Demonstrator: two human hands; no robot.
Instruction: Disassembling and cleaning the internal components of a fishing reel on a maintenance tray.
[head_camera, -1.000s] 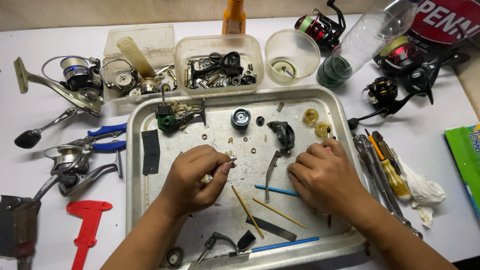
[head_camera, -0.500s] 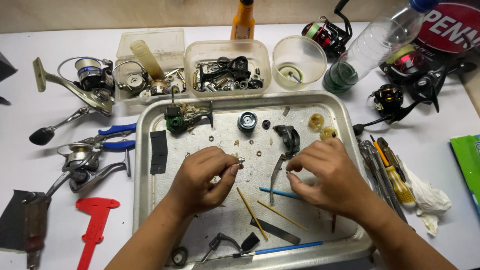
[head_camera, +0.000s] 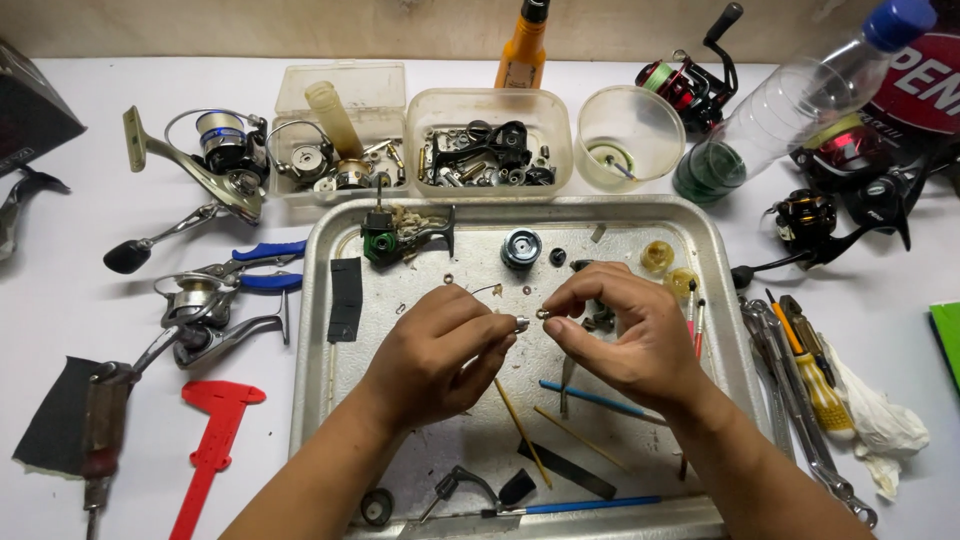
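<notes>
My left hand (head_camera: 438, 350) hovers over the metal tray (head_camera: 330, 400) and pinches a small metal shaft (head_camera: 520, 323) at its fingertips. My right hand (head_camera: 625, 335) is just to its right, holding a tiny ring-shaped washer (head_camera: 541, 314) between thumb and forefinger, almost touching the shaft's tip. Under the hands on the tray lie a blue-handled tool (head_camera: 590, 395), thin yellow sticks (head_camera: 520, 432), a green reel body (head_camera: 385, 240), a round spool part (head_camera: 521, 247) and two yellow gears (head_camera: 667, 267).
Clear tubs of reel parts (head_camera: 485, 150) and a round cup (head_camera: 628, 135) stand behind the tray. Fishing reels (head_camera: 215, 160), blue pliers (head_camera: 255, 265) and a red caliper (head_camera: 212, 440) lie left. Wrenches, screwdrivers (head_camera: 810, 365), a white rag and a plastic bottle (head_camera: 775, 110) lie right.
My right hand has moved left and up toward the left hand, bringing the small washer to the shaft's tip. The left hand has stayed near the tray's middle.
</notes>
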